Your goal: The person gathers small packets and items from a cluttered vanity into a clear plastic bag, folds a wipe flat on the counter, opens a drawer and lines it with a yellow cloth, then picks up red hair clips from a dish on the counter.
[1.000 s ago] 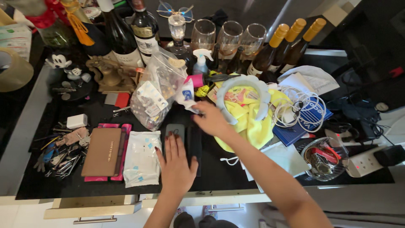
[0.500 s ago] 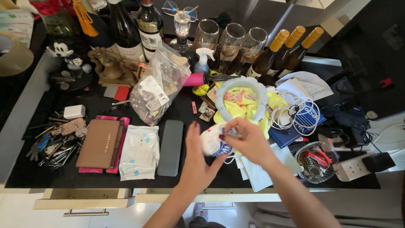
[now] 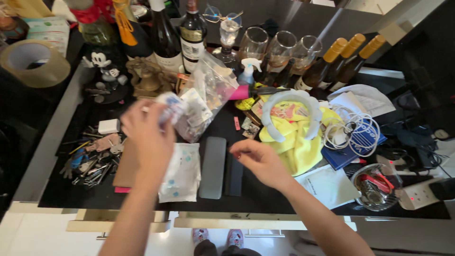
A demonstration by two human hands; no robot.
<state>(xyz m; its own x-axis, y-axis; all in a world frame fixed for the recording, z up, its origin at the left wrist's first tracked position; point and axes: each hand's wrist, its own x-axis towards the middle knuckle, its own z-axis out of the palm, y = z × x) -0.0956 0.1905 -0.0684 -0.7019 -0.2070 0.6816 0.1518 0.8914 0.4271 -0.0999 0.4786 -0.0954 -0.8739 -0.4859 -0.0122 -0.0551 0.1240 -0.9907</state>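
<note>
My left hand (image 3: 149, 135) is raised over the left half of the black table and grips a small white packet (image 3: 169, 105) with blue and red marks, blurred by motion. It hovers above a brown wallet (image 3: 126, 166) and a flat white pack of wipes (image 3: 181, 171). My right hand (image 3: 258, 160) hovers palm down with loosely curled fingers, holding nothing, just right of a grey case (image 3: 213, 167) and a dark flat case (image 3: 233, 175). A clear plastic bag (image 3: 211, 90) full of small packets stands just right of my left hand.
Wine bottles (image 3: 192, 33), glasses (image 3: 279, 47) and gold-capped bottles (image 3: 332, 64) line the back. A white neck pillow (image 3: 291, 102) on yellow cloth (image 3: 294, 142), coiled white cable (image 3: 353, 130), blue book, glass bowl (image 3: 374, 189) and power strip sit right. Keys (image 3: 87, 163), figurine and tape roll (image 3: 33, 61) sit left.
My left hand has swung from the table's middle to the left with the small white packet in it. My right hand let go of the packet and dropped lower beside the dark case.
</note>
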